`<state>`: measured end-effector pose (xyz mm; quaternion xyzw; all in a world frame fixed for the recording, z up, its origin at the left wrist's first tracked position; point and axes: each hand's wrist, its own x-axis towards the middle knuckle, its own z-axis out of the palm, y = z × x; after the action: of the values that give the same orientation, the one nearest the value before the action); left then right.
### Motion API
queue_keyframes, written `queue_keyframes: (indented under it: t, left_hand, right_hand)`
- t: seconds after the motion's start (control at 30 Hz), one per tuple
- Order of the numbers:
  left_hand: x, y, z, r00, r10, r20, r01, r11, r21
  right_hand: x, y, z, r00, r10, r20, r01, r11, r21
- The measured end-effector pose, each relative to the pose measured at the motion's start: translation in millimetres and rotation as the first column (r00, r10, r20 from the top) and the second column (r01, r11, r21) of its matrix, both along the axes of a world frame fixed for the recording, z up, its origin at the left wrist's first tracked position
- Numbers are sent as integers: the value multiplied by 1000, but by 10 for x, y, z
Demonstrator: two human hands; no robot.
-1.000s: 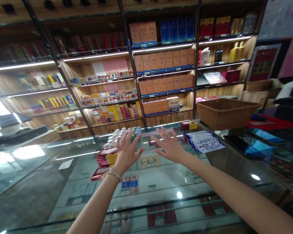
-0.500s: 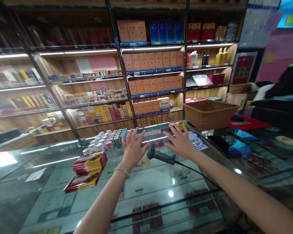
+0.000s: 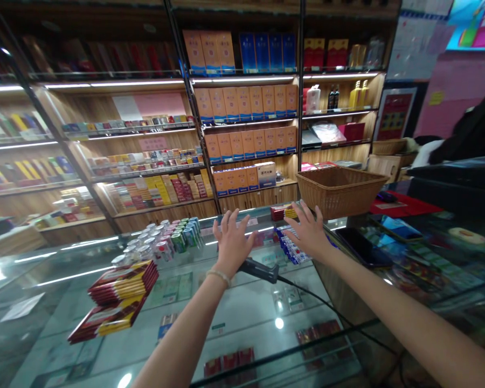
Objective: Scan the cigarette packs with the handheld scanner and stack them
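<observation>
My left hand [image 3: 232,242], fingers spread and holding nothing, hovers over the glass counter [image 3: 246,307] and hides one end of a black scanner [image 3: 261,270]. To its right, my right hand [image 3: 309,234] is also spread and holds nothing. It is nearest to blue-and-white packets [image 3: 289,248] and a small stack of red and yellow packs [image 3: 278,212]. Left of my hands stand rows of small cans, some green [image 3: 180,241] and some with silvery tops [image 3: 139,248]. Closer to me lie stacked red and yellow packets [image 3: 123,285].
A brown wicker basket [image 3: 341,191] stands at the counter's back right. Beside it are a dark phone [image 3: 361,247] and a red mat [image 3: 412,207]. The scanner's cable [image 3: 331,307] runs toward the lower right. Shelves with orange boxes [image 3: 242,102] line the back wall.
The view has shifted right. My left hand now covers the scanner's head, which showed between my hands before. More of the blue-and-white packets and the small red and yellow stack shows.
</observation>
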<state>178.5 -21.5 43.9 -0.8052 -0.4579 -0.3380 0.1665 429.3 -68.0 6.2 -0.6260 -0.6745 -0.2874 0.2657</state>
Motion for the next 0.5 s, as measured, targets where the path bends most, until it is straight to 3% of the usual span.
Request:
queue_keyframes:
  t: [0.23, 0.5]
  left_hand:
    - [437, 144, 15, 999, -45, 2, 45, 999, -30]
    - [711, 408, -14, 999, -37, -10, 36, 997, -65]
  right_hand:
    - [291, 154, -16, 999, -45, 5, 45, 999, -23]
    - [526, 445, -97, 997, -78, -19, 79, 997, 17]
